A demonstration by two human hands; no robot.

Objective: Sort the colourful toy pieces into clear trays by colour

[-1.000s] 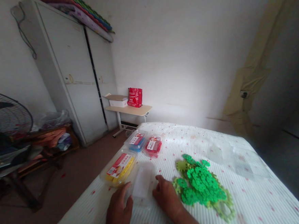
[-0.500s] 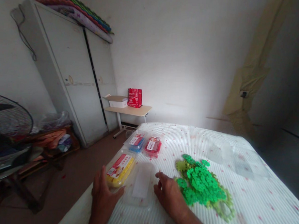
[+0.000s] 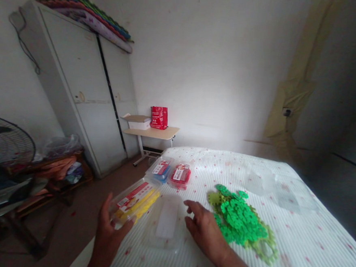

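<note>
White ribbed cover with red flecks [image 3: 296, 231] is lying under everything in the head view. Change: your left hand [image 3: 108, 230] is now gripping the clear plastic box of yellow pieces [image 3: 133, 197], thumb and fingers on opposite sides, and the box is sitting more skewed, nearer the cover's left edge. So yellow is becoming your working box; can't tell if its lid is lifting. Your right hand [image 3: 204, 227] is staying half open, empty, beside the clear plastic container with a white panel [image 3: 166, 238]; contact isn't showing. Green toothed plastic discs [image 3: 240, 219] are lying heaped just right.
</note>
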